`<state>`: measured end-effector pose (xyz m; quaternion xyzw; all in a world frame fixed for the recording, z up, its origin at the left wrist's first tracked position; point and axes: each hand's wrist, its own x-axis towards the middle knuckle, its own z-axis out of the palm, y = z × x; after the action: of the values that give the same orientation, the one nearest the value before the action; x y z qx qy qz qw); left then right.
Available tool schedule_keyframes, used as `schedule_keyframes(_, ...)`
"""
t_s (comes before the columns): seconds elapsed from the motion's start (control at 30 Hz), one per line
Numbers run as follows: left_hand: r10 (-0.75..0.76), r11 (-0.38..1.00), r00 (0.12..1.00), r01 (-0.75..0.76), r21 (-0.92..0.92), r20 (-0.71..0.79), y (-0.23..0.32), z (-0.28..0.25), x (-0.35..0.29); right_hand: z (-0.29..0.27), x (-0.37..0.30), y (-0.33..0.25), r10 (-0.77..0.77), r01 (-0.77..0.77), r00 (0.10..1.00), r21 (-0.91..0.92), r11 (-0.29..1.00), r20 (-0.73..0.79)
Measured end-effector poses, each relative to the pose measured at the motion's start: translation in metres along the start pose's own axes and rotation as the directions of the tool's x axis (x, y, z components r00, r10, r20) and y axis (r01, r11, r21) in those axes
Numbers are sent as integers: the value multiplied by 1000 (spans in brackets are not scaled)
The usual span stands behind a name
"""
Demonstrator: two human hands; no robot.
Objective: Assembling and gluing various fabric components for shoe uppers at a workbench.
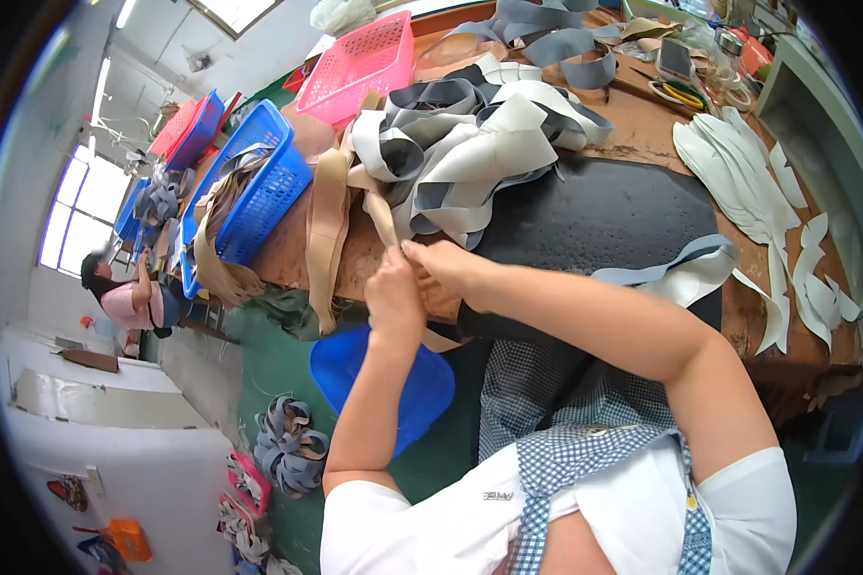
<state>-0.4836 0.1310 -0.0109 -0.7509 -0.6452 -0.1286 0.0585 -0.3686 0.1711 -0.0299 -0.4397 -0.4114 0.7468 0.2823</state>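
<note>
At the table's front edge my left hand [395, 290] and my right hand [449, 270] are close together, both with curled fingers. They grip a narrow beige strip [382, 217], which rises from between them toward a heap of strips. Part of the strip is hidden by my fingers, and a beige end shows below them. Just beyond my hands lies the heap of curled white and grey strips [484, 144]. To the left, another tan strip [327, 216] hangs over the table edge.
A blue basket [268, 196] of brown strips and a pink basket [369, 62] stand at left. Right of my hands lies a black mat [594, 216]; white cut pieces [734, 177] and yellow-handled scissors [679, 93] lie beyond. Below is a blue tub [422, 393]. A person [129, 297] works far left.
</note>
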Motion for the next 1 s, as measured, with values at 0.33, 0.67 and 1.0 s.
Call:
schedule_keyframes(0.33,89,980,912,-153,-130,-400,-96,16,100,-3,31,-19,-33,32,999,50,998,21)
schedule_keyframes(0.67,119,955,981,-72,287,-150,-158,58,227,-36,-73,-70,-12,-7,921,47,999,389)
schedule_keyframes(1.0,55,657,998,-22,-754,20,34,-74,104,-109,-169,-41,-344,477,877,534,698,-335)
